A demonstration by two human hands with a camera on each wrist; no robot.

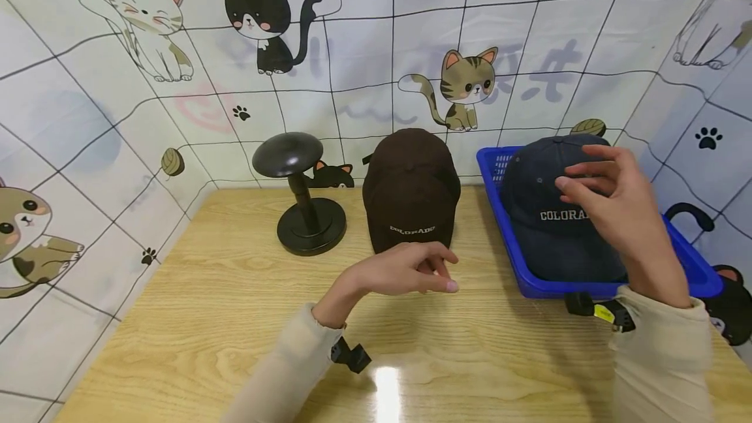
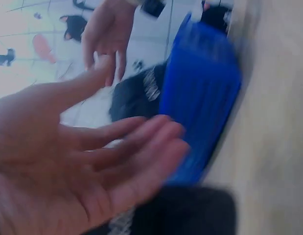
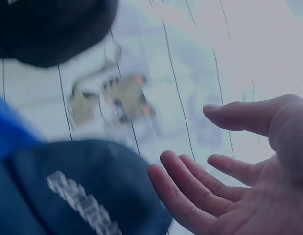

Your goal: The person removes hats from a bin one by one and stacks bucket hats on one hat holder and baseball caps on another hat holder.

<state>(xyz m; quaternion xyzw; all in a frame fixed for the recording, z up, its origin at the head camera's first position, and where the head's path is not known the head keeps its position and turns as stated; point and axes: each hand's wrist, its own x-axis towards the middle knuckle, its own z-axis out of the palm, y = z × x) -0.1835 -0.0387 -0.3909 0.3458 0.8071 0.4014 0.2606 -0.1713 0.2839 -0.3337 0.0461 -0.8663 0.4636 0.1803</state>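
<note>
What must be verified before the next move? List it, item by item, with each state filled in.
1. Right hand empty: ok, it grips nothing.
2. Left hand empty: ok, it grips nothing.
3. Stand upright and bare: ok.
4. Navy cap in the basket: ok.
5. Navy cap fully visible in the head view: not ok, the right hand covers part.
6. What supports the brown cap: cannot tell, its underside is hidden.

"COLORADO" is standing out in pale letters on a brown baseball cap (image 1: 411,181), while "COLORA" is showing on a navy baseball cap (image 1: 558,247), the person's right hand (image 1: 625,204) covering the rest. A yellow wrist-strap label (image 1: 603,313) is appearing too small to read.
</note>
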